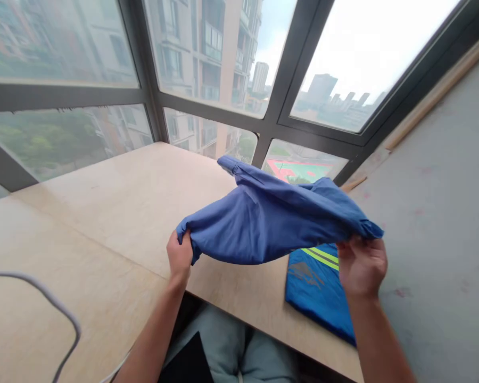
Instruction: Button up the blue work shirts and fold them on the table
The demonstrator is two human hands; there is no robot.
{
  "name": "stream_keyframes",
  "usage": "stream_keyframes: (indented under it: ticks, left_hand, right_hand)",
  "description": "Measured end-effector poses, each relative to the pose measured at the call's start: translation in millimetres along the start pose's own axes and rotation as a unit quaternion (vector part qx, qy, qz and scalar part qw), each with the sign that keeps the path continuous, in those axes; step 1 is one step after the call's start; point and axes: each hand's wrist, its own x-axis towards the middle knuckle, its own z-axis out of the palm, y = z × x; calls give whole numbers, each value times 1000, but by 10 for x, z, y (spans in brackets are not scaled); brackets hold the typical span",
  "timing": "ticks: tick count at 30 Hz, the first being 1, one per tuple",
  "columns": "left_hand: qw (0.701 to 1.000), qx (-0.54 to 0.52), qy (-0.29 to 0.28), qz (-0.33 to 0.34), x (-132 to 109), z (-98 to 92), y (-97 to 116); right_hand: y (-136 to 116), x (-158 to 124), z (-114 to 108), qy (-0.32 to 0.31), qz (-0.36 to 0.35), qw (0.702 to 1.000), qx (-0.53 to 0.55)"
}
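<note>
Head: garment (259,223) above tabletop (115,213), windows (211,58) beyond

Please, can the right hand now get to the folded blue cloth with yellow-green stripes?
Probably yes: the folded blue cloth lies close to the right hand, and its near left part looks uncovered. However, this hand pinches the raised blue fabric, so it would likely need to let go first.

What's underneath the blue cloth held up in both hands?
Beneath the blue cloth, tabletop and a folded blue garment with yellow-green stripes show. The cloth covers the garment's far part; anything else behind it can't be seen.
</note>
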Motion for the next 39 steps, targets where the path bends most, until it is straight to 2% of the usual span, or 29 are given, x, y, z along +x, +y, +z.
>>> stream_keyframes:
  ticks: [2,4,5,8,10,12,13,15,17,20,22,24,25,26,30,33,34,36,38,39]
  left_hand:
    - [1000,13,24,-5,140,63,-41]
    - [999,36,36,-8,186,35,-70]
    - [997,60,39,7,167,1,-71]
    - [983,138,25,115,-57,-87,-8]
    - [972,155,-11,179,-327,-89,56]
    - [969,149,-88,177,-656,-41,84]
    - [969,139,-149,142,-828,-6,74]
    - [954,112,-276,25,-1145,69,8]
    - [934,91,-341,-46,-1379,135,-83]
    - [927,48,-353,-120,-1507,198,-152]
    - [917,-12,-335,-215,-1468,208,-123]
    - [887,-83,-311,-331,-1385,187,-58]
    - [868,-114,-298,-382,-1344,168,-24]
    - [848,-140,-287,-422,-1308,146,5]
    - [801,-215,-253,-498,-1214,122,45]
    - [778,-249,-247,-521,-1114,267,17]
    - [772,-259,-250,-524,-1063,344,7]
    - [768,-275,-262,-516,-939,508,-8]
    - [771,-290,-276,-495,-809,640,-7]
    - [771,-299,-286,-484,-753,680,-2]
  right_hand:
    - [241,-221,-329,-32,127,983,-126]
    - [490,-434,-643,-102,245,930,-255]
    - [593,-522,-768,-104,265,915,-286]
    - [763,-684,-913,-42,220,917,-329]
    - [764,-707,-797,-38,170,926,-336]
    - [722,-689,-551,-90,129,931,-331]
    - [707,-672,-399,-130,109,931,-324]
    - [729,-634,-84,-212,71,922,-315]
    - [849,-585,206,-284,55,908,-304]
    - [1164,-462,542,-372,72,857,-350]
    - [1374,-343,703,-404,111,795,-439]
    - [1522,-208,830,-417,157,732,-516]
    - [1568,-140,883,-420,172,715,-531]
    - [1597,-74,930,-422,182,710,-533]
    - [1610,180,1093,-408,195,743,-494]
    - [1535,426,1261,-360,197,775,-480]
    - [1483,525,1336,-331,187,795,-472]
    - [1319,714,1500,-244,143,857,-431]
    - [1082,827,1640,-101,49,943,-313]
    - [949,830,1681,-62,-12,964,-258]
